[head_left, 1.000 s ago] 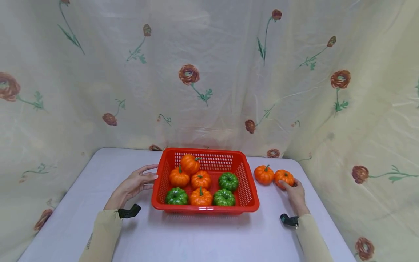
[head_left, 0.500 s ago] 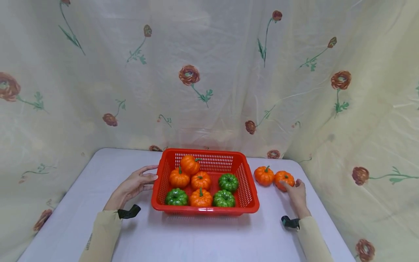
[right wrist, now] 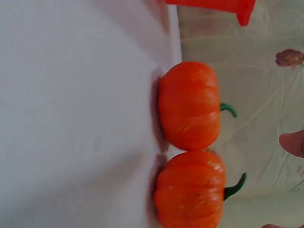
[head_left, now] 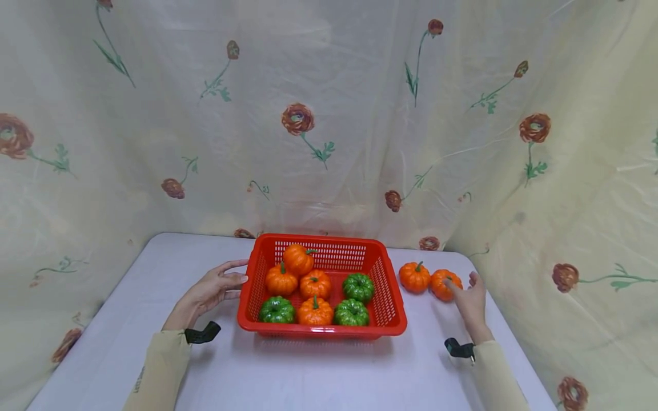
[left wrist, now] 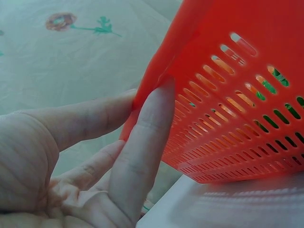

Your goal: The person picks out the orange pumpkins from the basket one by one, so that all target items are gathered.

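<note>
At the left side of the red plastic basket (head_left: pixel 324 328), my left hand (head_left: pixel 213 288) pinches the rim. Up close in the left wrist view, the fingertips (left wrist: pixel 159 102) meet the rim of the slotted basket wall (left wrist: pixel 228 123). My right hand (head_left: pixel 470 299) is spread, fingers raised and holding nothing, just right of an orange pumpkin (head_left: pixel 442 285). A second orange pumpkin (head_left: pixel 414 277) sits beside it. Both lie on the table with green stems, side by side in the right wrist view, where only a fingertip (right wrist: pixel 293 143) shows at the right edge.
The basket holds orange pumpkins (head_left: pixel 316 311) and green pumpkins (head_left: pixel 352 311), several in all. One orange pumpkin (head_left: pixel 298 260) rests higher, at the back left inside. A white-covered table (head_left: pixel 329 377) lies below, with a flowered curtain (head_left: pixel 349 171) behind and at both sides.
My right hand has let go of the rightmost orange pumpkin and drawn back to the right, its fingers opening. The left hand and basket stay in place.
</note>
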Demonstrator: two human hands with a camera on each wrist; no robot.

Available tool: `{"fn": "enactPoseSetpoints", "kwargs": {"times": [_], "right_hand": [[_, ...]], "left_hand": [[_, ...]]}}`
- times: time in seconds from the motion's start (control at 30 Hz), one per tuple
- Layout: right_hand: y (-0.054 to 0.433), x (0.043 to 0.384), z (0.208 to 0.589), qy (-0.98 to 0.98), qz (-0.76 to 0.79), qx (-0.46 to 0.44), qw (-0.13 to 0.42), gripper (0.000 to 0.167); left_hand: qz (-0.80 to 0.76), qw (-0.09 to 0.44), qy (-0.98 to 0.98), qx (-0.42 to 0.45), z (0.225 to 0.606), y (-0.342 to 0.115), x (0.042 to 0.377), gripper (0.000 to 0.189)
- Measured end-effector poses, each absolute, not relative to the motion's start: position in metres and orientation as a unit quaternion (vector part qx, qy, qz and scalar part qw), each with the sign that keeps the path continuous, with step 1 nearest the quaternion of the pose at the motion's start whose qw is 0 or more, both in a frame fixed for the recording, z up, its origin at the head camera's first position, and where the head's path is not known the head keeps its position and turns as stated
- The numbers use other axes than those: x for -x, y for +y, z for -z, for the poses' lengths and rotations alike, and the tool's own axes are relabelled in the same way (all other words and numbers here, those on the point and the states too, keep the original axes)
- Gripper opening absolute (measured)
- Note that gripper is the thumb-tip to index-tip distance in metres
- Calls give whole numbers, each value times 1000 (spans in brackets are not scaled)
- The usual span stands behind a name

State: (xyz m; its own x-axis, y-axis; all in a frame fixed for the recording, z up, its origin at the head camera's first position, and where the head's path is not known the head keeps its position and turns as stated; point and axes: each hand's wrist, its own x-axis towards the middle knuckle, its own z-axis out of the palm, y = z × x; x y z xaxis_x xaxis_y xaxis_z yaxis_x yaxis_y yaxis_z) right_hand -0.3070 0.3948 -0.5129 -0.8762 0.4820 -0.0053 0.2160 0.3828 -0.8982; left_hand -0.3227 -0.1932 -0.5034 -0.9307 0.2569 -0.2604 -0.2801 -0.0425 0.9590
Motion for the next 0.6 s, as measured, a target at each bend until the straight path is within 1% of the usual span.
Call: {"fn": "enactPoseSetpoints", "kwargs": {"times": [0.13, 0.37, 0.6], "right_hand": [[385, 304, 496, -827, -516, 188, 116, 88], [361, 299, 461, -853, -503, 103, 90, 89], [329, 295, 428, -888, -460, 27, 9, 87]], "left_hand": [[-724, 186, 664, 0, 505, -194, 324, 69], [-722, 186, 667, 0, 506, -194, 323, 71], [-722, 186, 667, 6, 504, -193, 323, 71]]}}
